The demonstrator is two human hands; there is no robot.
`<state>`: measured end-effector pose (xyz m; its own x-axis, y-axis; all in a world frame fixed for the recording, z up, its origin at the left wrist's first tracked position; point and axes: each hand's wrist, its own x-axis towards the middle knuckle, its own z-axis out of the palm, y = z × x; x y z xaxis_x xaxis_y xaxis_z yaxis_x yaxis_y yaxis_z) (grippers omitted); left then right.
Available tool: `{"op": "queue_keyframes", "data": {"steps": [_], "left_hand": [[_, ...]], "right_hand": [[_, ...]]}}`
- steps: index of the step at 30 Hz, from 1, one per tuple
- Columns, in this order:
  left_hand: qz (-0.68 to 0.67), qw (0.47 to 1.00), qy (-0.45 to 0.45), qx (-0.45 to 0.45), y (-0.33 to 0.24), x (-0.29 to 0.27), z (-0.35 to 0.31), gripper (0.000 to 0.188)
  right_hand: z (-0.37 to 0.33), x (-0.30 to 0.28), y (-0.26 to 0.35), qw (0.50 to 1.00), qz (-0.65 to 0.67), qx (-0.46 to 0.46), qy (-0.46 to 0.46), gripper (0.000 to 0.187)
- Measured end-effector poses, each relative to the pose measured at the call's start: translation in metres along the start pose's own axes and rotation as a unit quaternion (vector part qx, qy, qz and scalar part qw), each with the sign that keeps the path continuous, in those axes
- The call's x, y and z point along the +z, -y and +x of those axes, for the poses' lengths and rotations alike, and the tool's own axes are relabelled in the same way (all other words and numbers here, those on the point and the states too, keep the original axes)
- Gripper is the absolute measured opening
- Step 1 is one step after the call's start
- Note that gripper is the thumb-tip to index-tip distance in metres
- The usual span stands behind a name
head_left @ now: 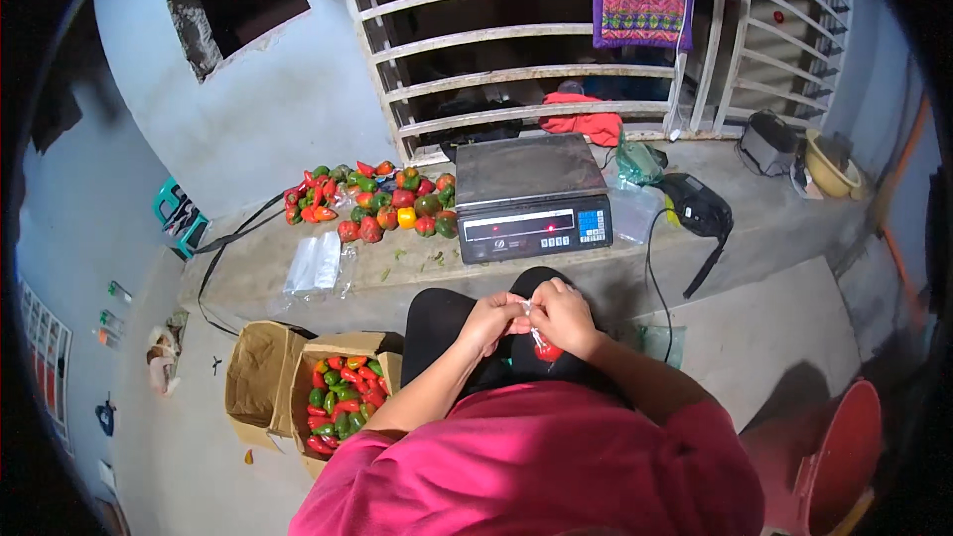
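Above my lap, my left hand (pixel 489 323) and my right hand (pixel 564 318) meet with their fingers closed on the gathered neck of a small clear plastic bag (pixel 545 346). Something red, seemingly peppers, shows through the bag, which hangs beneath my right hand. My right fingers partly cover it, so its full contents are hidden. On the concrete ledge ahead stands a digital scale (pixel 533 229) with a bare platform. Left of the scale lie red, green and yellow peppers (pixel 402 201), and in front of them is a stack of clear plastic bags (pixel 316 263).
By my left knee, a cardboard box (pixel 388 369) holds red and green peppers beside another open box (pixel 254 377). A black bag (pixel 695 203) with a strap and a yellow bowl (pixel 832 167) sit right on the ledge. A red plastic chair (pixel 842 457) is at lower right.
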<state>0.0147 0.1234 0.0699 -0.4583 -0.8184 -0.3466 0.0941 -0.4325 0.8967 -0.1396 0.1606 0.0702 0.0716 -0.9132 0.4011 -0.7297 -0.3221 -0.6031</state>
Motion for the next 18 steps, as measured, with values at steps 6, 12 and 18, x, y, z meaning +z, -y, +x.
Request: {"op": "queue_keyframes", "data": {"steps": [6, 12, 18], "left_hand": [[0.041, 0.999, 0.014, 0.031, 0.001, 0.008, 0.003, 0.010], [0.275, 0.949, -0.022, 0.150, 0.011, 0.003, 0.004, 0.012], [0.156, 0.983, 0.071, 0.062, 0.010, 0.001, 0.005, 0.012]], "right_hand": [[-0.001, -0.004, -0.004, 0.999, 0.007, -0.042, -0.008, 0.013], [-0.002, 0.011, -0.018, 0.997, 0.014, -0.067, -0.019, 0.012], [-0.006, 0.000, -0.011, 0.997, 0.024, -0.066, -0.029, 0.013]]}}
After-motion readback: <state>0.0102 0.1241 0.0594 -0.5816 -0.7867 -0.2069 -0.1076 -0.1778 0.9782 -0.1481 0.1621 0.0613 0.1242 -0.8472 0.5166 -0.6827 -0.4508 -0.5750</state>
